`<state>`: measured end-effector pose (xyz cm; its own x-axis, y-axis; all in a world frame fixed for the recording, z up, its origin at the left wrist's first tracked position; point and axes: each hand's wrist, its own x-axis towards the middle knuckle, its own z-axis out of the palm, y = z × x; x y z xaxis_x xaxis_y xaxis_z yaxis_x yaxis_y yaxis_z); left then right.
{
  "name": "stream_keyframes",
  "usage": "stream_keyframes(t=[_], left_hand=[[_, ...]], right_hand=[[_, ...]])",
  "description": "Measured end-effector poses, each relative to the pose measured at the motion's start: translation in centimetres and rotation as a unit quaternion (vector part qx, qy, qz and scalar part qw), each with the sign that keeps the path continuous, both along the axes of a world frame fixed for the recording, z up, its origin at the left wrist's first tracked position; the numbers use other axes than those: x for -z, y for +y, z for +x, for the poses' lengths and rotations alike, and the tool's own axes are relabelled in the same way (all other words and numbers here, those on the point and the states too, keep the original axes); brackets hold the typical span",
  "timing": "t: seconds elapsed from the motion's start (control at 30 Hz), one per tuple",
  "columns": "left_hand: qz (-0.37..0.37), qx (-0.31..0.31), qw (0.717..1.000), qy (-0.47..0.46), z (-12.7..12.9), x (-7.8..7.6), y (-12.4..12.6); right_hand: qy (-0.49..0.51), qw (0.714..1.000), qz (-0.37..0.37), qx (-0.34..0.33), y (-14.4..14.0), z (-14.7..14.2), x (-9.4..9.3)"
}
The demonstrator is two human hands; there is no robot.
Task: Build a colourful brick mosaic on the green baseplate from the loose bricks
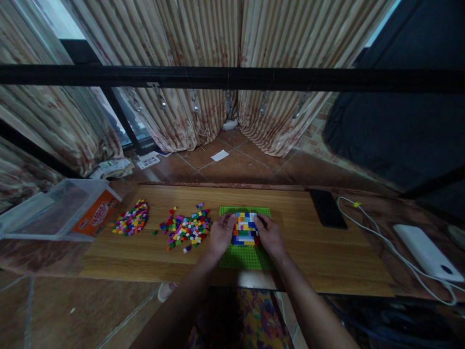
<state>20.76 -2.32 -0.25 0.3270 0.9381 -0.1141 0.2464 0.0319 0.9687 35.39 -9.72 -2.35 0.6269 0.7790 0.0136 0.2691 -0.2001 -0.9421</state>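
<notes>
A block of multicoloured toy building bricks sits on a green studded baseplate in front of me. My left hand is closed against the left side of the block, its thumb near the far left corner. On the opposite side, my right hand grips the right edge with the fingers curled. Between both hands the top shows rows of yellow, white, blue, red and green. My palms hide the sides of the block. Left of the baseplate lies a loose pile of small bricks.
Another heap of bricks lies farther left on the wooden table. A clear plastic box with an orange label stands beyond it. On the right are a black phone, a white power bank and a white cable.
</notes>
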Motion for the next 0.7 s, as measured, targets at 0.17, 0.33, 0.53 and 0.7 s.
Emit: stream_keyframes(t=[0.17, 0.33, 0.53, 0.7], left_hand=[[0.017, -0.024, 0.998, 0.061, 0.5, 0.3, 0.0], [0.013, -0.026, 0.997, 0.072, 0.8, 0.1, 0.2], [0.017, -0.009, 0.998, 0.057, -1.0, -0.4, -1.0], [0.135, 0.03, 0.988, 0.071, -3.9, -0.3, -4.4]], right_hand=[[0.014, 1.0, 0.013, 0.01, 0.0, -0.3, 0.1], [0.068, 0.997, 0.021, 0.014, 0.4, -0.4, -0.3], [0.122, 0.992, 0.013, 0.012, -1.7, 0.4, -0.5], [0.041, 0.998, 0.053, 0.021, -5.7, -0.3, -0.8]])
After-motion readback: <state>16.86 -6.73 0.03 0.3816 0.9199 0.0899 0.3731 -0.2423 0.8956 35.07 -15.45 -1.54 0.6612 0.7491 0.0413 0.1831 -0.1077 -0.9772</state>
